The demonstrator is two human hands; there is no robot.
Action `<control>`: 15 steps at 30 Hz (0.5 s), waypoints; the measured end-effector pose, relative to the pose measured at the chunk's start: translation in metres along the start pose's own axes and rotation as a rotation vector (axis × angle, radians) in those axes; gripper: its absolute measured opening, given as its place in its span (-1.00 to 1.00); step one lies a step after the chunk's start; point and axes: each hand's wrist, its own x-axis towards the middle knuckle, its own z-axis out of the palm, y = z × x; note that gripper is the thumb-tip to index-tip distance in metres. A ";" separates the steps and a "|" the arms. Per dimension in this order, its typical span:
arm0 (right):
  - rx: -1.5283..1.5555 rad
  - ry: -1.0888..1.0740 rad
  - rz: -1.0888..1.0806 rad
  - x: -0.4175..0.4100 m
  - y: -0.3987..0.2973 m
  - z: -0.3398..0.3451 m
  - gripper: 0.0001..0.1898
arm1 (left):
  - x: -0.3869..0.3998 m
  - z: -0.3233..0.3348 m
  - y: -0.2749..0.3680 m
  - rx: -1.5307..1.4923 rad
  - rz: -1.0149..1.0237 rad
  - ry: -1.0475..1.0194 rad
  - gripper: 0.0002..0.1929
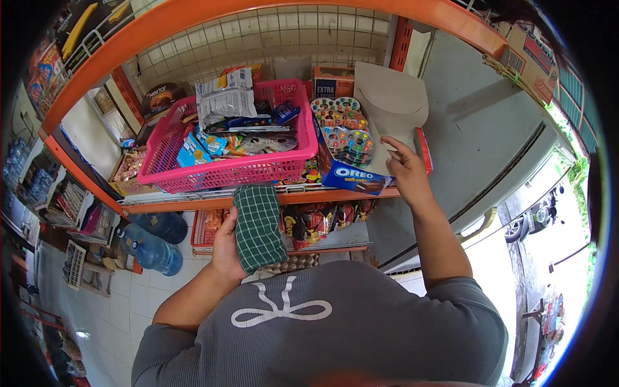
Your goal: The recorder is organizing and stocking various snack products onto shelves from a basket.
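Note:
My left hand (228, 246) holds a folded green checked cloth (259, 230) in front of the shelf edge. Over the right part of an Oreo display box (355, 181) is my right hand (407, 169), its index finger extended and the others partly curled, with nothing seen in it. Blister packs of colourful candies (346, 130) are stacked in the box's left part, beside bare cardboard. Left of the box, a pink plastic basket (227, 173) holds snack packets, among them a silver packet (225, 96) and light blue packets (193, 150).
An orange shelf beam (295, 197) runs along the front. Below it, a lower shelf bears packaged snacks (312, 222). A grey refrigerator (464, 111) stands at the right. Large blue water bottles (157, 254) are on the tiled floor at left. Behind the basket is a wire grid (290, 36).

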 end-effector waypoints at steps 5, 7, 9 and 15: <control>0.061 0.040 0.054 0.000 0.008 0.002 -0.52 | 0.002 0.001 0.001 -0.014 -0.002 0.002 -0.45; 0.029 0.065 0.024 -0.001 0.012 0.003 -0.52 | 0.000 0.000 0.003 -0.006 -0.007 -0.007 -0.45; -0.001 0.083 0.012 -0.003 0.007 0.003 -0.55 | 0.000 -0.002 0.004 -0.006 -0.002 0.001 -0.45; 0.083 0.082 0.017 -0.002 -0.003 0.005 -0.63 | -0.002 -0.001 0.004 0.028 0.027 0.069 -0.46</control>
